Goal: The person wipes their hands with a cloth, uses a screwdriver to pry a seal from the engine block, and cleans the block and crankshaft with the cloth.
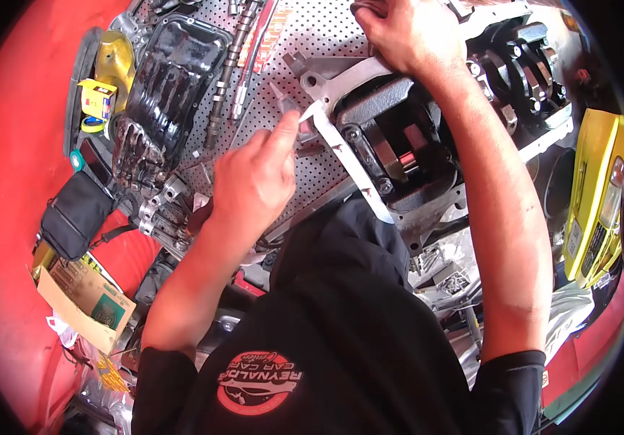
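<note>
An engine block (411,215), its crankshaft (388,156) exposed, lies at an angle on the perforated metal table. My left hand (254,174) is at its near-left corner, index finger stretched out and the other fingers bent. That fingertip is right at the bright pale flange (352,167) of the block. Just beyond the finger, a pale tube with a pointed nozzle (281,98) lies on the table, partly covered. My right hand (417,40) is closed over the block's far edge, beside a dark patch at the top of the view; its fingertips are partly cut off.
A black oil pan (170,87) and a camshaft (219,101) lie on the perforated table (257,109). Pistons with rods (163,206) sit at its near-left edge. Further left are a yellow box (98,98), a black pouch (76,215) and a cardboard box (83,304). A yellow car part (591,188) stands at right.
</note>
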{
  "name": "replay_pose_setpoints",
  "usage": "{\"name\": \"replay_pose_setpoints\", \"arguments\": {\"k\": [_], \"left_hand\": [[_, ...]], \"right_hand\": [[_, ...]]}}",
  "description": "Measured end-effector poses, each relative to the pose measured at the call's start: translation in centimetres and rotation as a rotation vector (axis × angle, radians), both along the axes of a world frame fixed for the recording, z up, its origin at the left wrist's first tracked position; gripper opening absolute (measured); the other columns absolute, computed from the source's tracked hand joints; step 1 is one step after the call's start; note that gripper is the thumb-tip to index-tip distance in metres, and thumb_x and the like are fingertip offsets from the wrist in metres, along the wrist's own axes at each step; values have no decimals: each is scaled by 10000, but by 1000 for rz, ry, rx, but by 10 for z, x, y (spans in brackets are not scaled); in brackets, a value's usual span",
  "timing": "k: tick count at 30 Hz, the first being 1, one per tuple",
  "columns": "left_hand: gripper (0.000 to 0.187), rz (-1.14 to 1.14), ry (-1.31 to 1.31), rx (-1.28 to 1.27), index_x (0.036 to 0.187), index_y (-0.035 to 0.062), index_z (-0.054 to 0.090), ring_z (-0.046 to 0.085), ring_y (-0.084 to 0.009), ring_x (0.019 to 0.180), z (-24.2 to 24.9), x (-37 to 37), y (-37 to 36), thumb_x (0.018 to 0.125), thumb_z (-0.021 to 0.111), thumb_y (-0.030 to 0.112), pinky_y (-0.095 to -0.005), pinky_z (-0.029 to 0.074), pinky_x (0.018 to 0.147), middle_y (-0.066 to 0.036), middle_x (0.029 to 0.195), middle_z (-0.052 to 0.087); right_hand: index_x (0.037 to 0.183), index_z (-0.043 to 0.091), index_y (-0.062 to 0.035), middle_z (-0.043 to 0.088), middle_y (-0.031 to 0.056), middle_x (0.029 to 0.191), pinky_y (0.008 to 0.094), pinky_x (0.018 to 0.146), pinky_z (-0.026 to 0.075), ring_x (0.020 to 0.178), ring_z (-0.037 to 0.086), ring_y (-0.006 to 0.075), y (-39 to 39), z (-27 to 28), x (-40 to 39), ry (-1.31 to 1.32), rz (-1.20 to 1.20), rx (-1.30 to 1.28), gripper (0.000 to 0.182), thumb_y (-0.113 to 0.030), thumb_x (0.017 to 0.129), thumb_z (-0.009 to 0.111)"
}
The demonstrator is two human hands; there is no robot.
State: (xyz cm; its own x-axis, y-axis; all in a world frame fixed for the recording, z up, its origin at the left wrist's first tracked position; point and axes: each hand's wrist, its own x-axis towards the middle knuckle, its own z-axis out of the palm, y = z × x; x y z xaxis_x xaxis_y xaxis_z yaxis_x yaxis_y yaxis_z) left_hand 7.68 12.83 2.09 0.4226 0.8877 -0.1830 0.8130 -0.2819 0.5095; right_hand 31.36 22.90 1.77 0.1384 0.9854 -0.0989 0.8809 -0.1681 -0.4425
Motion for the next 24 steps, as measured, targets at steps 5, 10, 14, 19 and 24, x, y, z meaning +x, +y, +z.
{"name": "replay_pose_setpoints", "arguments": {"k": [5,10,14,19,24], "left_hand": [[476,28,-61,47,1306,143,627,642,-362,643,-13,-5,-5,838,660,61,-478,520,602,-129,792,640],[350,329,-290,135,1319,33,615,694,-256,963,-15,-5,-11,973,573,60,-354,531,835,-179,1102,704],[334,521,-367,150,1310,-13,609,701,-286,1038,-19,-26,-33,986,563,55,-349,540,869,-214,1181,692],[317,672,-385,55,1287,-5,627,711,-307,1041,-28,-57,-72,979,575,56,-361,546,870,-230,1160,698],[282,819,-392,21,1256,-21,635,712,-260,1008,-36,-78,-91,1007,573,93,-342,539,875,-207,1126,713]], "right_hand": [[1014,747,-102,685,164,993,458,893,512,955,663,352,-1,-11,3,-33,30,30,257,-282,882,619],[975,695,-65,664,129,928,412,787,550,920,669,337,15,5,9,575,-113,-344,183,-218,931,603],[1053,749,-7,725,94,976,313,866,545,945,689,172,26,23,18,778,437,-531,253,-204,902,700],[868,726,-61,631,96,963,400,933,521,923,676,282,10,39,-51,35,793,-555,210,-139,708,838],[904,707,-87,621,101,983,429,1012,489,998,667,279,2,32,-65,-323,1135,-189,210,-134,723,803]]}}
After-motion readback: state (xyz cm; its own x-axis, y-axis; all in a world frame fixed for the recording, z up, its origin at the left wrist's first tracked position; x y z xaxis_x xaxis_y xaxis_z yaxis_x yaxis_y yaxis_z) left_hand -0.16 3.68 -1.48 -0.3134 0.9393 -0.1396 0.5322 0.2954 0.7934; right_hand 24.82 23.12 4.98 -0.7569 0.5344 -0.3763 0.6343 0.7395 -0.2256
